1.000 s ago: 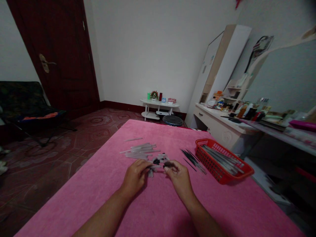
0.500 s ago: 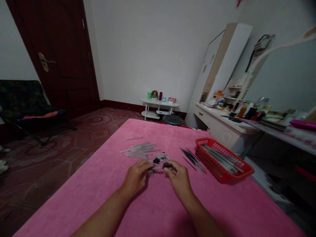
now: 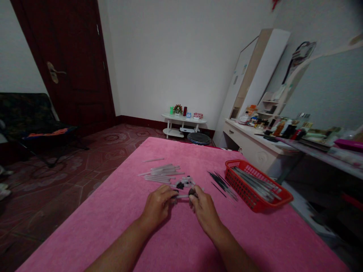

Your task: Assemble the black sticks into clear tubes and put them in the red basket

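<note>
Between my two hands lies a thin whitish pen barrel (image 3: 183, 196), roughly level over the pink cloth. My left hand (image 3: 159, 204) pinches its left end, with something dark at the fingertips. At the other end my right hand (image 3: 202, 204) is closed, with a dark bit by its thumb and finger. Just beyond the fingers sits a small heap of clear and black pen parts (image 3: 184, 182), too small to make out singly. Several whitish pen barrels (image 3: 161, 172) lie to the left of that heap. Thin black pen refills (image 3: 222, 184) are spread to the right.
A red plastic basket (image 3: 246, 194) holding many finished-looking grey pens (image 3: 259, 185) stands at the right on the pink-covered table (image 3: 93, 226). One loose barrel (image 3: 153, 160) lies farther back. A cluttered dressing table (image 3: 249, 136) is beyond the right edge; a folding chair (image 3: 36, 117) stands left.
My right hand has shifted slightly to the right, and more of the barrel shows between the hands. The left hand has barely moved. The whole view has shifted a little.
</note>
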`<state>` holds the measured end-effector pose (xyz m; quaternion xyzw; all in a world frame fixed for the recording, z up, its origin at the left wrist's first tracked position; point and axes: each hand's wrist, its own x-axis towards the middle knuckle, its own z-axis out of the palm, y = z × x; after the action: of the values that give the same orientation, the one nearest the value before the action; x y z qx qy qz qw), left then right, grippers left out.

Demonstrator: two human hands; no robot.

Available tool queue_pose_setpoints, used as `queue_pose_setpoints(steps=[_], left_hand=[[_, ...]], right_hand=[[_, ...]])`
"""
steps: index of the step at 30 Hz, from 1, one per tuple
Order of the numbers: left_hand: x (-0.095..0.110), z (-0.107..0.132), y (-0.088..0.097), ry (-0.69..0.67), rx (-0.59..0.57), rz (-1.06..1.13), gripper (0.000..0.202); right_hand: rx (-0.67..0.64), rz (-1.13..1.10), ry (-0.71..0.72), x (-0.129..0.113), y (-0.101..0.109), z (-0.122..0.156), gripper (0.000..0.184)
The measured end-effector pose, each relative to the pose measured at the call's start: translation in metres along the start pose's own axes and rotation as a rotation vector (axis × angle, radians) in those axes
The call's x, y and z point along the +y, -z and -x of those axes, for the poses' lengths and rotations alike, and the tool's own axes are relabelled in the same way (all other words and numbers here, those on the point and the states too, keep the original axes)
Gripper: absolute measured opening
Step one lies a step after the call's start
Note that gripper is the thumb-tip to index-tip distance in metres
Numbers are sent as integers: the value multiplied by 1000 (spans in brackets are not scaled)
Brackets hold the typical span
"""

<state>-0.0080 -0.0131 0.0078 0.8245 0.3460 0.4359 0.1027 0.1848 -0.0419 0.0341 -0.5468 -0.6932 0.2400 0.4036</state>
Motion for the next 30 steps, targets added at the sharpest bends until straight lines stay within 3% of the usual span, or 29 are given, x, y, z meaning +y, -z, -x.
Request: queue_pose_setpoints(steps=[8, 15, 18, 24, 30], left_hand=[[5, 0, -1, -8, -10, -4, 19], [8, -1, 1, -37, -20, -25, 21], [7, -2, 2, -14, -27, -21, 20], [7, -3, 5, 67, -36, -27, 21], [5, -3, 6, 83, -50, -65, 23]], right_hand=[[-13, 62, -13, 4, 1, -1, 37], [-116, -272, -306, 10, -5, -3, 46], [-103, -266, -232, 13, -5, -5, 43], [-11, -199, -107, 5, 0, -6, 9], [-37, -143, 13, 7, 2, -5, 17]])
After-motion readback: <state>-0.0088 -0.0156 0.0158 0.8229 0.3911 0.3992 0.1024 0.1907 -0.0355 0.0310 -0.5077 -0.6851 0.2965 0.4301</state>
